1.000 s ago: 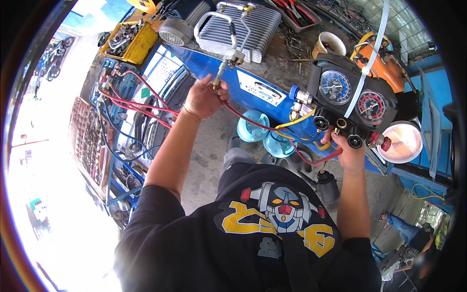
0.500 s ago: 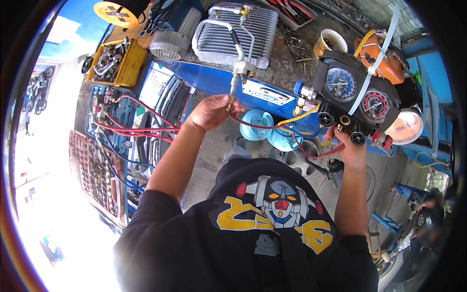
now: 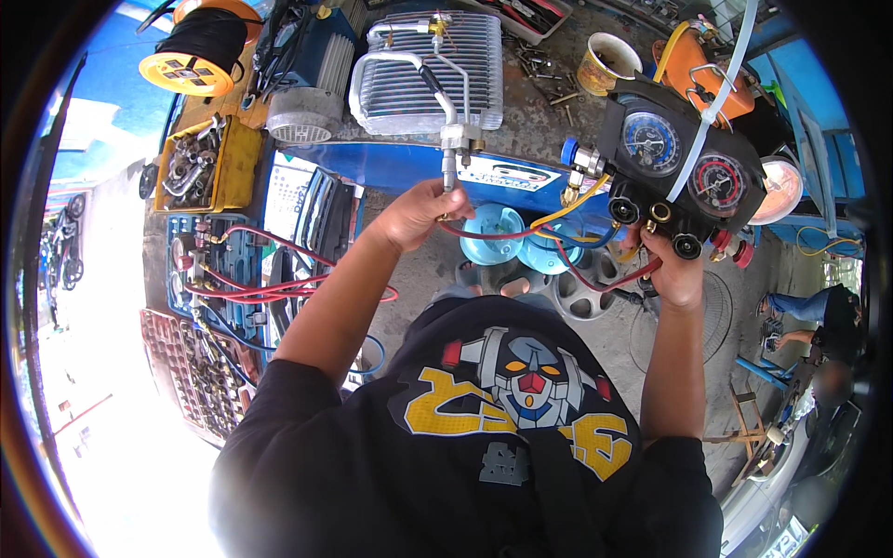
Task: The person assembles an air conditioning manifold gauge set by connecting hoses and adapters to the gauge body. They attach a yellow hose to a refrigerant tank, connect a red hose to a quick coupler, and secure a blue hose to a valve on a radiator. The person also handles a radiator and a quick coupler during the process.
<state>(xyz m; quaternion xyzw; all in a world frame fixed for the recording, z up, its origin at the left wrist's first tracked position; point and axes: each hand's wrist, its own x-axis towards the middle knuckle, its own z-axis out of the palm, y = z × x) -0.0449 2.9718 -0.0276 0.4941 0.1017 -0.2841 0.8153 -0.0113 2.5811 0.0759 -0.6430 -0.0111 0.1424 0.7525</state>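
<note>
My left hand [image 3: 416, 219] is closed round the hose coupling at the lower end of a metal fitting [image 3: 449, 174]. That fitting hangs from the valve block [image 3: 459, 138] of a finned aluminium cooling coil [image 3: 479, 79] on the bench. A red hose [image 3: 507, 235] runs from the left hand towards a black manifold gauge set [image 3: 672, 191]. My right hand [image 3: 677, 274] grips the gauge set from below, with its fingers partly hidden behind it. One dial has a blue ring, the other a red one. A white strap [image 3: 707, 119] crosses the gauge set's front.
On the bench [image 3: 539, 112] stand a cable reel [image 3: 189, 73], an electric motor [image 3: 299, 116], a yellow bin [image 3: 229, 172] of metal parts and a bucket [image 3: 605, 73]. Pale blue cylinders [image 3: 493, 228] stand below. A second hose set [image 3: 186, 260] lies left. Another person [image 3: 831, 312] is far right.
My left thumb and fingers have shifted on the coupling, and its brass part is now mostly hidden. The right hand still holds the gauge set. The whole view has shifted slightly.
</note>
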